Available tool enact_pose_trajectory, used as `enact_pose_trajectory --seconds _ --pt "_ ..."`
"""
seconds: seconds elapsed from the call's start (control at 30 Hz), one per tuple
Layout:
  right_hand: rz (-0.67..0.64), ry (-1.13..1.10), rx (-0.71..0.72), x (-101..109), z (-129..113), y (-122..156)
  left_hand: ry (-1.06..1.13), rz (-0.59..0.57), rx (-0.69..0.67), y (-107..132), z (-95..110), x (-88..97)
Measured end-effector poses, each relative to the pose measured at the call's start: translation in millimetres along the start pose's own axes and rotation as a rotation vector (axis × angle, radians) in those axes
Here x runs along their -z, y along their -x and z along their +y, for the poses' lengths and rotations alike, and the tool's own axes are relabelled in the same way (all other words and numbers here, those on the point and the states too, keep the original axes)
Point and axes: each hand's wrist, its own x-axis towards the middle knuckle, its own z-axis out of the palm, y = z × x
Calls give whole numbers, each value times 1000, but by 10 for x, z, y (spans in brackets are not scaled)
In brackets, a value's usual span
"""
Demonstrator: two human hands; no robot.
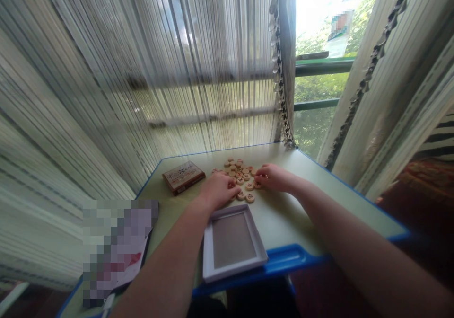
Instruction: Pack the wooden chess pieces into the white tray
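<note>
Several round wooden xiangqi pieces [239, 175] lie in a loose cluster on the table, some showing red or dark characters. From the left, my left hand [220, 188] reaches in with its fingers curled on a piece at the near side of the cluster. My right hand [275, 177] rests at the right edge, fingers apart and their tips touching pieces there. Just in front of my left hand sits an open, shallow white box tray [208, 249] with a grey-brown bottom. My fingers partly hide the pieces beneath them.
A brown box [184, 177] with a printed top stands left of the pieces. Pale table [294, 223] has a blue rim and a blue handle [289, 257] at the front. A blurred-out flat item [122, 251] lies at the left edge. String curtains [213, 48] hang behind, before a window.
</note>
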Motion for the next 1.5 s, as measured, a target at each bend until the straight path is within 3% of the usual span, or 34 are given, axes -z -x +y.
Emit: enact_pose_trajectory --seconds 0.3,0.43,0.73,1.0,1.23,1.37,1.5 --pt "246 19 -142 -72 103 -32 23 3 5 13 16 -16" --pt "245 0 -207 -160 106 -89 36 -8 3 10 33 -12" --pt "186 -62 -273 -230 75 -169 93 108 7 -25 -14 -60" --pt "268 -179 -245 -198 78 -172 33 24 -1 -3 -1 -27" --pt "214 -135 -232 -219 27 -160 128 8 29 -23 13 -57" --pt "218 -107 -100 -266 -1 -162 186 92 64 -45 -27 -92" --pt "196 -32 20 -254 -18 -140 219 54 40 -63 -33 -106"
